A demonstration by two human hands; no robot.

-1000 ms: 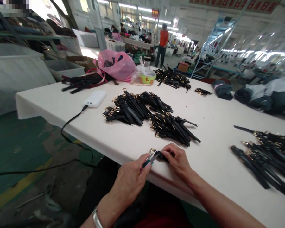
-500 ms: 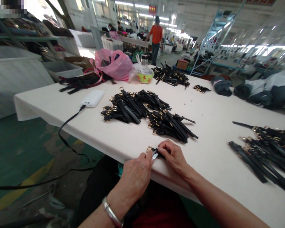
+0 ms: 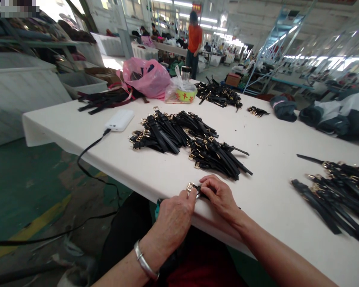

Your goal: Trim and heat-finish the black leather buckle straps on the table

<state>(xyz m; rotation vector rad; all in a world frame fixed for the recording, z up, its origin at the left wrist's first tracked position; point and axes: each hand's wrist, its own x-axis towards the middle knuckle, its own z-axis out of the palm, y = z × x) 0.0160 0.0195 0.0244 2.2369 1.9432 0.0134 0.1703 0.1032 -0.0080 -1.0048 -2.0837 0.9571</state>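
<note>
A short black buckle strap (image 3: 198, 190) with a gold buckle (image 3: 190, 186) lies at the table's near edge, between my two hands. My left hand (image 3: 176, 217) is closed, thumb and fingers pressed on the strap just below the buckle. Under those fingertips shows a small shiny metal piece, mostly covered, whose kind I cannot tell. The fingers of my right hand (image 3: 219, 196) pinch the same strap to the right of the buckle and hide most of its length. Just beyond my hands lies a heap of similar black straps (image 3: 218, 157) with gold buckles.
More straps (image 3: 338, 191) lie at the right, and another pile (image 3: 218, 93) at the back. A white power bank (image 3: 119, 120) with a black cable sits at the left. Behind it stand a pink plastic bag (image 3: 146, 77) and a green-yellow container (image 3: 184, 95). A person in orange (image 3: 194, 40) stands beyond.
The view has shifted slightly. My left fingers have moved a little on the strap, and less of the shiny metal piece shows. Both hands stay on the strap.
</note>
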